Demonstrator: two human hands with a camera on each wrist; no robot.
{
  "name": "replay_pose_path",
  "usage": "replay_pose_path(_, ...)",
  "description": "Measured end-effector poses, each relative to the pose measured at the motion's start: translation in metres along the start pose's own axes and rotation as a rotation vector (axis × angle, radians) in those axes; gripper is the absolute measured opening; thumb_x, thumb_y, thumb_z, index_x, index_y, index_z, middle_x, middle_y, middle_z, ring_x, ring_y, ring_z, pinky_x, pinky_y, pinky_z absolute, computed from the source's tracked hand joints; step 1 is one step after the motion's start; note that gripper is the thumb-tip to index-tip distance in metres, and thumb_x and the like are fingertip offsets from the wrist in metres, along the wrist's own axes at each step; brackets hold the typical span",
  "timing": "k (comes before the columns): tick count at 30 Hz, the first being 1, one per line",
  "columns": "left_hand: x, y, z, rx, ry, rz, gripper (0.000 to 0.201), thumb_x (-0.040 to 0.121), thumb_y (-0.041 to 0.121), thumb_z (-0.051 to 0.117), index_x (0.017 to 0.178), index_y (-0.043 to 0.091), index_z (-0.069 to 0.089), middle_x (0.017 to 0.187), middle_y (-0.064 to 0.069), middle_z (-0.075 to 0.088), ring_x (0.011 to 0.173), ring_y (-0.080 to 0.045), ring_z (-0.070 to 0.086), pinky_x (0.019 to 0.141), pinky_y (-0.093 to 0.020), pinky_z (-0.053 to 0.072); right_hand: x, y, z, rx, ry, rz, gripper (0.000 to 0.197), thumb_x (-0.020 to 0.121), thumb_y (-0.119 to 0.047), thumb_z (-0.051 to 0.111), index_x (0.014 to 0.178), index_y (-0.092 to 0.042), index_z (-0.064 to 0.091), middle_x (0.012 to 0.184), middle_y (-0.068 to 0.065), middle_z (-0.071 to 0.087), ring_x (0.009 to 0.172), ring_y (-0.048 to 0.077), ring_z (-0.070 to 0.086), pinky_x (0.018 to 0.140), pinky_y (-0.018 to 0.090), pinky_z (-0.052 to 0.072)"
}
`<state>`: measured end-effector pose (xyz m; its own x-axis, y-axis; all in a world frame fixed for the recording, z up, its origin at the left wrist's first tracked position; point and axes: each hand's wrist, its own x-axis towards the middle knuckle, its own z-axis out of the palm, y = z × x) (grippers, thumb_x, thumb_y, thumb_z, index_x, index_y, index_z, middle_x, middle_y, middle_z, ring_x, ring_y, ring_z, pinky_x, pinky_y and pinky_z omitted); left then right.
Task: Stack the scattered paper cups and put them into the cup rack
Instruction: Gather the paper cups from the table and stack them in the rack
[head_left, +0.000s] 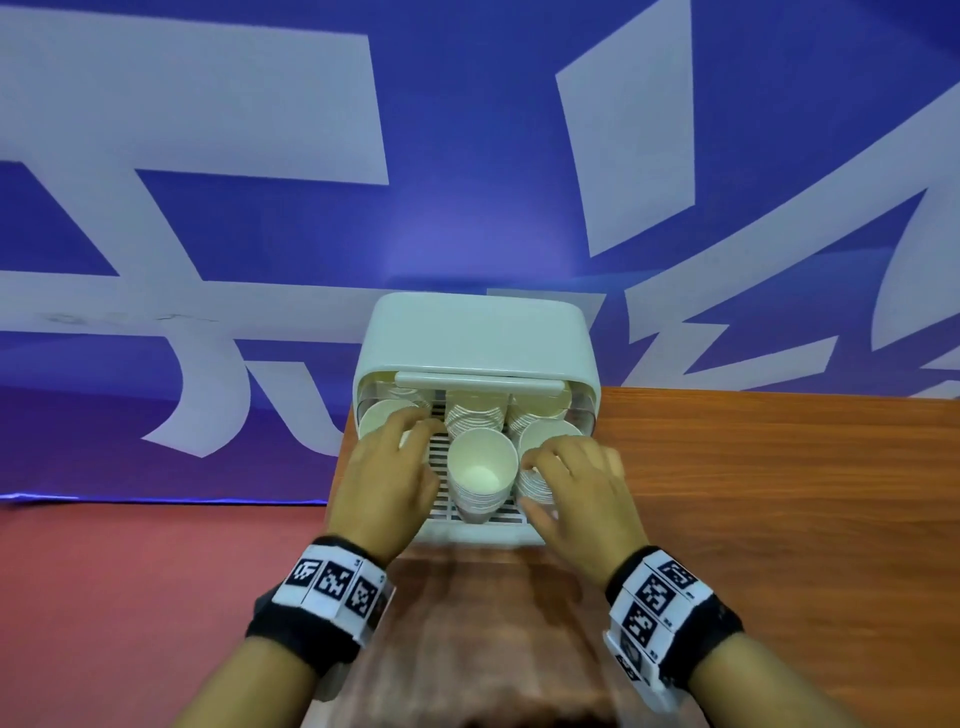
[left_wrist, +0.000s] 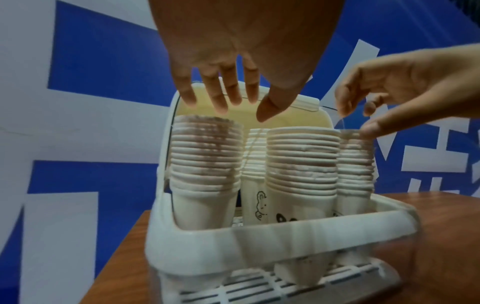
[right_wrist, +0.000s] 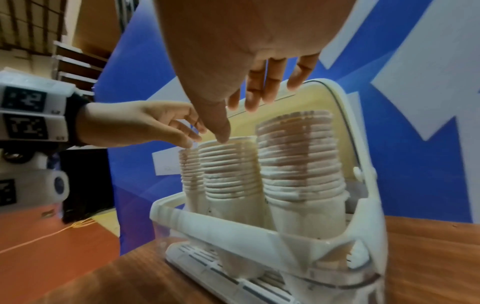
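The white cup rack (head_left: 478, 332) stands on the wooden table with its lid swung up, and its front wall (left_wrist: 285, 236) is low. Several tall stacks of white paper cups stand upright inside: a left stack (left_wrist: 205, 160), a middle stack (head_left: 483, 467) and a right stack (right_wrist: 298, 156). My left hand (head_left: 410, 431) hovers over the left stack with straight, spread fingers and holds nothing. My right hand (head_left: 540, 467) is above the right stack (left_wrist: 355, 164), its fingers loose and its thumb touching the top rim.
The rack sits at the left end of the wooden table (head_left: 779, 493), close to its edge. A red floor (head_left: 130, 597) lies to the left. A blue and white banner (head_left: 260, 156) rises right behind the rack.
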<state>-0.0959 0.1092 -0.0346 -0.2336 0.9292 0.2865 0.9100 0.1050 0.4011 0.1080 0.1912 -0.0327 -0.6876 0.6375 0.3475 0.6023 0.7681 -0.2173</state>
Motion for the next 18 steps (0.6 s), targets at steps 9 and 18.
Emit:
replay_pose_path(9, -0.005, -0.011, 0.001, 0.415, -0.234, -0.046, 0.036, 0.040, 0.011, 0.089, 0.065, 0.018, 0.064, 0.053, 0.002, 0.059, 0.055, -0.025, 0.058, 0.061, -0.034, 0.049, 0.016, -0.020, 0.032, -0.272, -0.176, -0.177, 0.034, 0.040, -0.015, 0.085, 0.062, -0.027, 0.063, 0.059, -0.011, 0.060, 0.078, 0.016, 0.062, 0.082, 0.037, 0.027)
replay_pose_path(18, -0.013, -0.012, -0.001, 0.412, -0.184, 0.044, 0.038, 0.040, 0.012, 0.087, 0.071, 0.022, 0.066, 0.059, 0.005, 0.060, 0.061, -0.022, 0.060, 0.066, -0.039, 0.050, 0.024, -0.022, 0.033, -0.300, -0.233, -0.175, 0.034, 0.039, -0.019, 0.087, 0.062, -0.031, 0.065, 0.058, -0.013, 0.060, 0.076, 0.013, 0.062, 0.084, 0.040, 0.027)
